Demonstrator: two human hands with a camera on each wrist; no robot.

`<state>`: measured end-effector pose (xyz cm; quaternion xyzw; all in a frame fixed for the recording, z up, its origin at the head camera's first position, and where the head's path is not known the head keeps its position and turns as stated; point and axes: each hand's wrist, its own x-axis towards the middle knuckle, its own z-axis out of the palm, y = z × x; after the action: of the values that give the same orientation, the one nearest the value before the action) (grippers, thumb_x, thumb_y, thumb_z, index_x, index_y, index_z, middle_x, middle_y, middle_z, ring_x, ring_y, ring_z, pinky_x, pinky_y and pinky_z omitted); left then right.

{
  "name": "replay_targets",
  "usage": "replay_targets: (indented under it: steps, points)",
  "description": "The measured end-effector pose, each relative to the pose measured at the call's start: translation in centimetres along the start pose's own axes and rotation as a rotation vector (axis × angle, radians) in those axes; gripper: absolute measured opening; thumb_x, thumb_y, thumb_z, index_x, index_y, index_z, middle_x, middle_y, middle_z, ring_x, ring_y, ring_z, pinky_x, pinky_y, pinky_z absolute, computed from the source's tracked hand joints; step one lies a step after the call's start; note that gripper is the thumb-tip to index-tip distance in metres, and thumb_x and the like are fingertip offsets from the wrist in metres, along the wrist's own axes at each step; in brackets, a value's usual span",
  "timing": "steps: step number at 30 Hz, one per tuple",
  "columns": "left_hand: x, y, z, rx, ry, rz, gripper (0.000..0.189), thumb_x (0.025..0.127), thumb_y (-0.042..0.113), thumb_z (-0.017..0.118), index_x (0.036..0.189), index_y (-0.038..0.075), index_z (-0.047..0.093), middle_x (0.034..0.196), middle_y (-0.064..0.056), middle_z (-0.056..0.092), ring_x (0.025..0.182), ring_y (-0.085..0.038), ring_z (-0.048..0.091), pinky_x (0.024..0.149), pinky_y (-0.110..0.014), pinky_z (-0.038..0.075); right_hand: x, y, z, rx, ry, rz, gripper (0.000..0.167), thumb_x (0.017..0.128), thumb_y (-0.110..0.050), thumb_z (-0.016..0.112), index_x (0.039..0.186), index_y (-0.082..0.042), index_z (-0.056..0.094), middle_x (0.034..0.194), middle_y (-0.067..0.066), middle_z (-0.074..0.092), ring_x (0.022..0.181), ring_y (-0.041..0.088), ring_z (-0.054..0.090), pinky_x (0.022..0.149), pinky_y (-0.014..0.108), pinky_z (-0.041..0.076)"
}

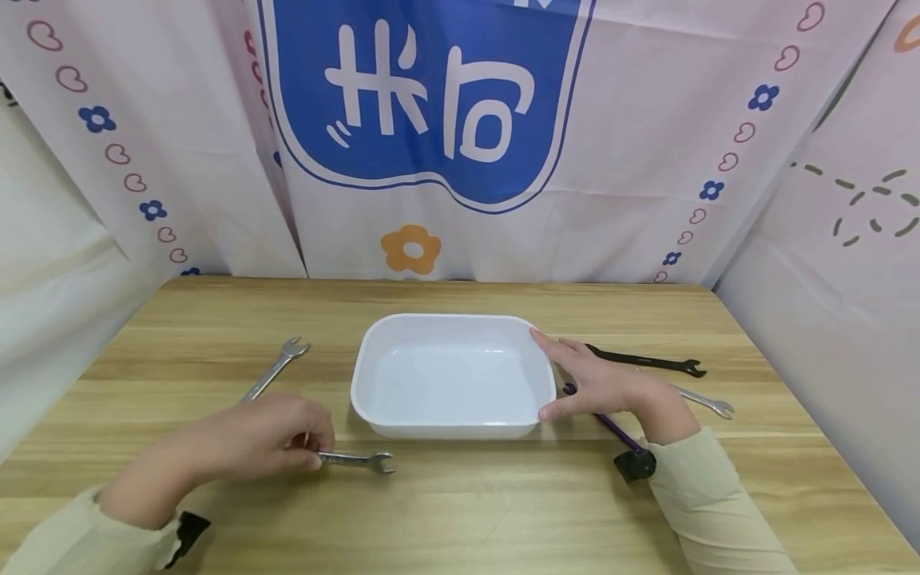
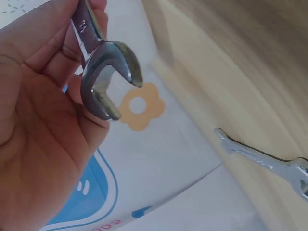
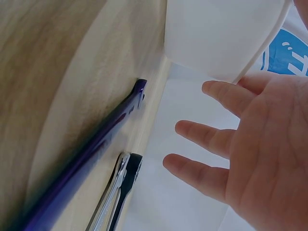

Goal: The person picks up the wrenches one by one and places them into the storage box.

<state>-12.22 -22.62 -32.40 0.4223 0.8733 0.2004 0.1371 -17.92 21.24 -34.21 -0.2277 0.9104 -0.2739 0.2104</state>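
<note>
My left hand point(image 1: 262, 439) pinches a silver wrench point(image 1: 352, 459) between thumb and fingers, near the left front of the white tray point(image 1: 449, 431). In the left wrist view the open end of that wrench point(image 2: 103, 72) sticks out past the fingers. Another silver wrench point(image 1: 273, 371) lies on the table just beyond the left hand. My right hand point(image 1: 600, 379) touches the tray's right rim with spread, fairly straight fingers. Beneath and beside it lie a purple wrench point(image 1: 616, 430), a black wrench point(image 1: 643, 361) and a third silver wrench point(image 1: 707, 399), partly hidden by the wrist.
The white tray stands mid-table with a bare floor inside. A wooden tabletop point(image 1: 460, 511) carries everything. Behind it hangs a printed cloth point(image 1: 345, 231), and plain pale cloth walls point(image 1: 826, 303) close off the sides. Black wrist straps show at both sleeves.
</note>
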Motion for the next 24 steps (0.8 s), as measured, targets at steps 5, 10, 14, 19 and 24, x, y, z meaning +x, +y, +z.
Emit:
replay_targets:
  steps: [5, 10, 14, 19, 24]
  points:
    - [0.4, 1.0, -0.2, 0.037, 0.058, 0.086, 0.016, 0.086, 0.014, 0.074, 0.081, 0.027, 0.066, 0.079, 0.021, 0.055, 0.071, 0.009, 0.048, 0.060, -0.017, 0.044, 0.0, 0.1, 0.0, 0.001, 0.002, -0.011, 0.119, 0.078, -0.054, 0.078, 0.161, -0.021, 0.001, 0.164, 0.021, 0.010, 0.151, 0.042, 0.007, 0.115, 0.070, 0.019]
    - [1.0, 2.2, -0.3, 0.088, 0.125, 0.122, 0.017, 0.085, 0.012, 0.076, 0.081, 0.026, 0.067, 0.079, 0.022, 0.055, 0.071, 0.008, 0.047, 0.061, -0.016, 0.044, 0.1, 0.1, 0.0, -0.004, 0.006, -0.012, 0.118, 0.078, -0.054, 0.079, 0.161, -0.020, 0.001, 0.164, 0.021, 0.010, 0.151, 0.042, 0.007, 0.115, 0.070, 0.019]
    - [1.4, 2.8, -0.5, 0.110, 0.178, 0.153, 0.022, 0.083, 0.009, 0.077, 0.080, 0.027, 0.066, 0.079, 0.022, 0.053, 0.069, 0.008, 0.046, 0.060, -0.014, 0.043, 0.1, 0.1, 0.0, -0.004, 0.004, -0.011, 0.118, 0.079, -0.053, 0.079, 0.161, -0.020, 0.001, 0.164, 0.021, 0.010, 0.151, 0.042, 0.007, 0.115, 0.070, 0.019]
    - [2.2, 3.1, -0.9, 0.126, 0.223, 0.214, 0.024, 0.082, 0.005, 0.077, 0.081, 0.026, 0.066, 0.078, 0.019, 0.053, 0.070, 0.008, 0.046, 0.059, -0.010, 0.043, 0.1, 0.1, 0.0, -0.003, 0.003, -0.018, 0.118, 0.079, -0.054, 0.078, 0.161, -0.020, 0.000, 0.165, 0.020, 0.010, 0.151, 0.042, 0.006, 0.115, 0.070, 0.018]
    - [3.4, 3.5, -1.1, 0.144, 0.253, 0.252, 0.020, 0.083, 0.004, 0.077, 0.082, 0.022, 0.068, 0.079, 0.017, 0.057, 0.071, 0.006, 0.047, 0.060, -0.011, 0.044, 0.1, 0.1, 0.0, -0.004, 0.002, -0.011, 0.118, 0.078, -0.055, 0.078, 0.161, -0.021, 0.001, 0.165, 0.021, 0.010, 0.151, 0.042, 0.007, 0.115, 0.070, 0.019]
